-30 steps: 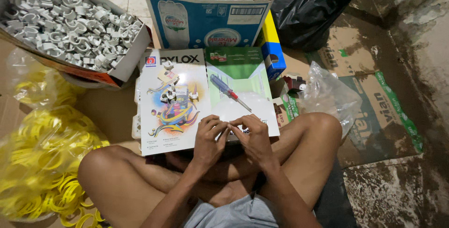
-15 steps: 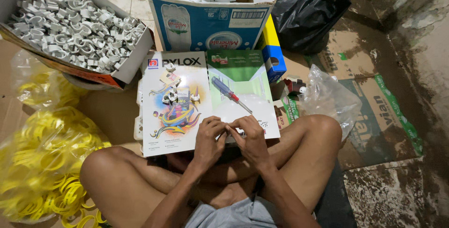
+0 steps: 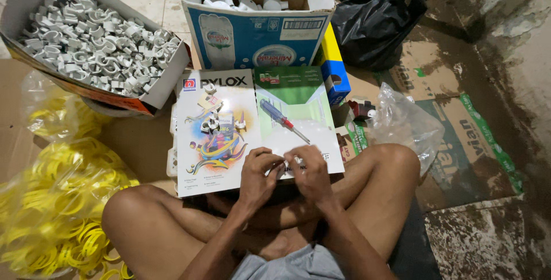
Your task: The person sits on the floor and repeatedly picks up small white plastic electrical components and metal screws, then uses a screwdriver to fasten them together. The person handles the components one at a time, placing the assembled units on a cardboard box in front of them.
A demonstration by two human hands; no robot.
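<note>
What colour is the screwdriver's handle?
Blue, with a red collar, on the screwdriver; the head view shows it.

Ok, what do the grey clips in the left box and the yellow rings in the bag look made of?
Grey clips: probably moulded plastic, matte pale grey, all one identical shape. Yellow rings: likely plastic too, bright and slightly glossy, thin bands; rubber can't be ruled out. Their bag is thin clear film, wrinkled and shiny. The box is cardboard, with a brown torn edge.

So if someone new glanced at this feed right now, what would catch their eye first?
Probably the bright yellow rings spilling from a clear bag at the left, and the cardboard box of small grey fittings above them. Then the left hand and right hand, pinched together over a glossy booklet where a screwdriver lies.
</note>
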